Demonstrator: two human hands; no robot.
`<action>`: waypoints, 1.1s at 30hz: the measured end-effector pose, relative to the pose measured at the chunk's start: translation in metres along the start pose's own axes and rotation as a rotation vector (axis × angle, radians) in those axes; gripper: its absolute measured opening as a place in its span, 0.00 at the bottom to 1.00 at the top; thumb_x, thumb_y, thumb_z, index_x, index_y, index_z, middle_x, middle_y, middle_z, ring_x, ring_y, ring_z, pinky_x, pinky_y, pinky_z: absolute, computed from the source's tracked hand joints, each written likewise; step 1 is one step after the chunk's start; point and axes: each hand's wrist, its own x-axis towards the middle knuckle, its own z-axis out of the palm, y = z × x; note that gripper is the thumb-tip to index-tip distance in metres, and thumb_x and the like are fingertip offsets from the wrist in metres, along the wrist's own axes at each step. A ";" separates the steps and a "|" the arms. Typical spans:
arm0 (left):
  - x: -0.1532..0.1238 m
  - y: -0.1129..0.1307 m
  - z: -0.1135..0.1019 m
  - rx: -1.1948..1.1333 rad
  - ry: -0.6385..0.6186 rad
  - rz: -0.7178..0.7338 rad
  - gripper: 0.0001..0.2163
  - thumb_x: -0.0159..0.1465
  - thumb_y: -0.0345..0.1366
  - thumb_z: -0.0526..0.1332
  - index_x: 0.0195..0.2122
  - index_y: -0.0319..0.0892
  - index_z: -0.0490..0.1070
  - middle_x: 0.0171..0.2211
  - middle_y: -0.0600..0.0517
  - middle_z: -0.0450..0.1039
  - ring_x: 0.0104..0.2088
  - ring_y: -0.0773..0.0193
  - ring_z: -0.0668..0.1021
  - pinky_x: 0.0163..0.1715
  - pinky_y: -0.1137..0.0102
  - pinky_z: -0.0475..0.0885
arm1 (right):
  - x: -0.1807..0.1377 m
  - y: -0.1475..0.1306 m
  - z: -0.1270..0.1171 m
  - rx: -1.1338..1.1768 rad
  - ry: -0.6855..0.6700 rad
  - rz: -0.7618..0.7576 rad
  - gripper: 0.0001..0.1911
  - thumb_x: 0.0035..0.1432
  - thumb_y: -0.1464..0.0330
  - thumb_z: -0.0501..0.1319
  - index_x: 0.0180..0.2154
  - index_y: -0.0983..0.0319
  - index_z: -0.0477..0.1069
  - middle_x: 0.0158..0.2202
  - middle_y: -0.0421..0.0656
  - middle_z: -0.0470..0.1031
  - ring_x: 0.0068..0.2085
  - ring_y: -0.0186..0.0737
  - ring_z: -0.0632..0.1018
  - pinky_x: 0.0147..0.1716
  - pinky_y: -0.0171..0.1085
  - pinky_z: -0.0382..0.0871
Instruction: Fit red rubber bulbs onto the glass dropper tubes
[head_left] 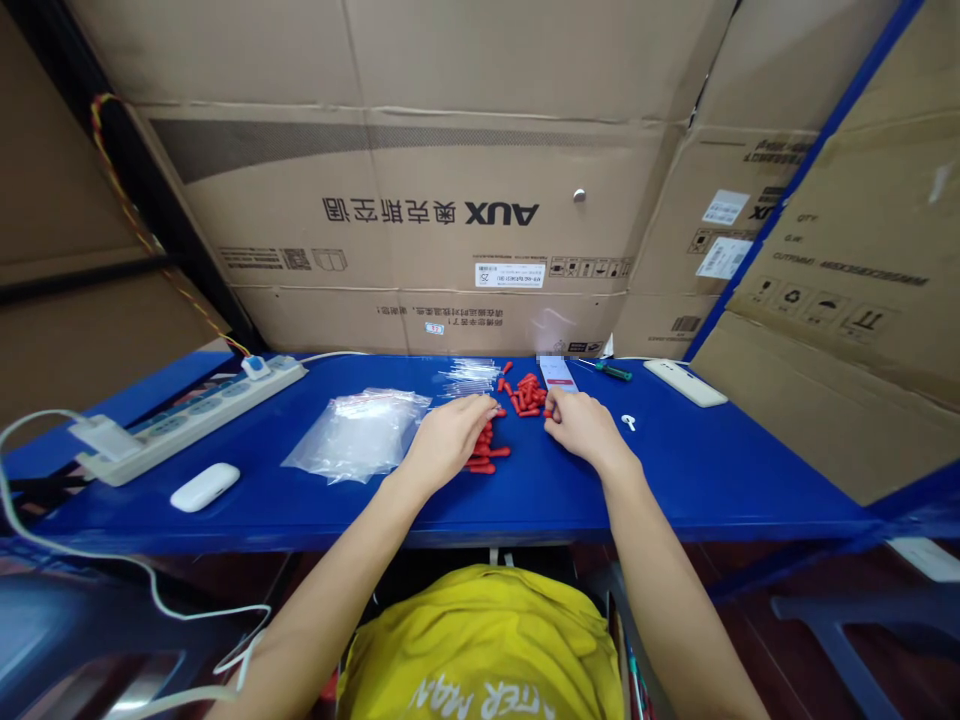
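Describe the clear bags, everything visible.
The bags lie in a loose, uneven pile on the blue table, left of the left hand. They look like thin, glossy, transparent plastic, with red along the far edges. The hand is close to the pile's right side; whether they touch can't be told.

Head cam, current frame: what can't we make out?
- Head view: left hand hides its own grip and part of the red pieces beneath, so no count.
- Head view: right hand fingers mask whether a red piece is pinched.
- Head view: phone text too small.
- Head view: yellow shirt print cut off by bottom edge.
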 end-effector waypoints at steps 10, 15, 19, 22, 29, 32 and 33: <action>-0.001 0.005 -0.001 -0.043 0.083 0.000 0.12 0.81 0.36 0.47 0.45 0.44 0.69 0.39 0.49 0.78 0.37 0.60 0.80 0.39 0.68 0.71 | -0.008 -0.041 0.004 1.008 0.156 -0.377 0.09 0.63 0.60 0.70 0.42 0.57 0.78 0.39 0.43 0.83 0.39 0.43 0.83 0.40 0.41 0.76; -0.001 0.002 0.000 -0.068 0.163 0.040 0.11 0.81 0.36 0.48 0.45 0.43 0.69 0.37 0.50 0.75 0.36 0.60 0.78 0.38 0.68 0.69 | -0.011 -0.051 0.007 1.123 0.144 -0.365 0.13 0.61 0.57 0.74 0.41 0.57 0.78 0.37 0.42 0.84 0.38 0.43 0.84 0.40 0.42 0.77; -0.001 0.001 0.000 -0.088 0.191 0.051 0.12 0.81 0.36 0.48 0.42 0.44 0.67 0.34 0.51 0.72 0.34 0.62 0.75 0.37 0.69 0.68 | -0.012 -0.054 0.009 1.176 0.153 -0.365 0.14 0.59 0.57 0.75 0.39 0.57 0.77 0.35 0.41 0.83 0.38 0.43 0.84 0.40 0.41 0.78; -0.001 0.002 0.000 -0.087 0.197 0.050 0.12 0.81 0.36 0.48 0.41 0.44 0.67 0.34 0.52 0.71 0.33 0.62 0.74 0.36 0.69 0.67 | -0.012 -0.056 0.010 1.199 0.158 -0.373 0.15 0.59 0.56 0.75 0.39 0.57 0.76 0.35 0.41 0.82 0.37 0.42 0.83 0.39 0.41 0.77; -0.001 0.003 0.000 -0.083 0.182 0.029 0.12 0.81 0.36 0.47 0.42 0.44 0.67 0.34 0.51 0.73 0.34 0.61 0.76 0.36 0.69 0.67 | -0.013 -0.056 0.011 1.204 0.170 -0.387 0.16 0.60 0.54 0.75 0.38 0.57 0.75 0.35 0.41 0.81 0.37 0.42 0.83 0.39 0.41 0.77; -0.001 0.003 0.000 -0.086 0.171 0.021 0.11 0.81 0.36 0.48 0.43 0.44 0.67 0.35 0.51 0.74 0.34 0.61 0.77 0.36 0.69 0.68 | -0.013 -0.056 0.012 1.217 0.175 -0.382 0.17 0.60 0.54 0.75 0.38 0.57 0.75 0.34 0.41 0.81 0.37 0.42 0.82 0.38 0.41 0.77; -0.001 0.003 0.000 -0.087 0.172 0.017 0.11 0.81 0.36 0.47 0.43 0.44 0.67 0.34 0.51 0.74 0.34 0.61 0.77 0.36 0.69 0.68 | -0.013 -0.056 0.012 1.223 0.174 -0.381 0.17 0.60 0.54 0.75 0.38 0.57 0.75 0.34 0.41 0.81 0.37 0.42 0.83 0.39 0.41 0.78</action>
